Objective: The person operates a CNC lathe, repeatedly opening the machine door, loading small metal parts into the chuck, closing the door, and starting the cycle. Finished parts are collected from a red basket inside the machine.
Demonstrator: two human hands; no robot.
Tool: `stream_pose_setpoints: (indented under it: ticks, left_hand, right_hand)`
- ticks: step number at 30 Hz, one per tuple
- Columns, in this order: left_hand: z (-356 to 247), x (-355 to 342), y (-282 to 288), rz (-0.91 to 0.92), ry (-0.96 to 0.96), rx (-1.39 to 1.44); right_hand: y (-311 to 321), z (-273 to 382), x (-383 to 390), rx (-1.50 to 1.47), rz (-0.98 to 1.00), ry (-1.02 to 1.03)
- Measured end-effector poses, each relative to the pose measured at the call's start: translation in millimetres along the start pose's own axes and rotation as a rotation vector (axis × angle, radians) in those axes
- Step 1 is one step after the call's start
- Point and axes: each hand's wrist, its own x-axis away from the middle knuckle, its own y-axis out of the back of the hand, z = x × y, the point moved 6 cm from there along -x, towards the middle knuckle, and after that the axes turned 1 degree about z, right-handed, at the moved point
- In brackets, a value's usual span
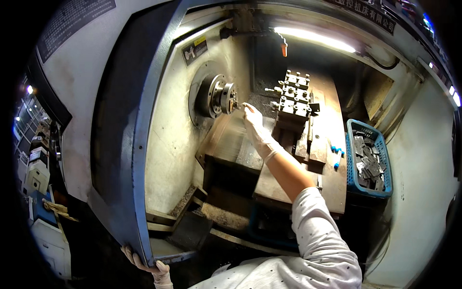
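Observation:
My right hand [255, 126], in a thin pale glove, reaches into a lathe. Its fingertips are pinched together just in front of the chuck [224, 96], by the jaws on its face. Whatever sits between those fingertips is too small to make out. At the lower left, my gloved left hand [158, 272] is closed around the bottom corner of the blue-edged machine door [139, 188], fingers on one side and thumb on the other. To the right of the chuck stands a tool block [294, 98] with several bolted cutting tools pointing toward it.
A blue plastic basket [352, 178] full of flat metal pieces stands right of the slide [332, 192]. Small blue-ended items [338, 156] lie on the slide. An orange-handled valve [284, 48] hangs under the lamp [315, 39]. Metal chips [262, 98] cover the bed behind.

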Motion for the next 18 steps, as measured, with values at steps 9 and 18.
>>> stream_pose_setpoints:
  ticks: [9, 18]
  left_hand:
    - [8, 8, 0, -0.063, -0.048, 0.034]
    - [15, 2, -7, -0.061, -0.022, 0.014]
  right_hand:
    - [-5, -42, -30, -0.121, -0.38, 0.277]
    - [-11, -33, -18, -0.09, -0.432, 0.254]
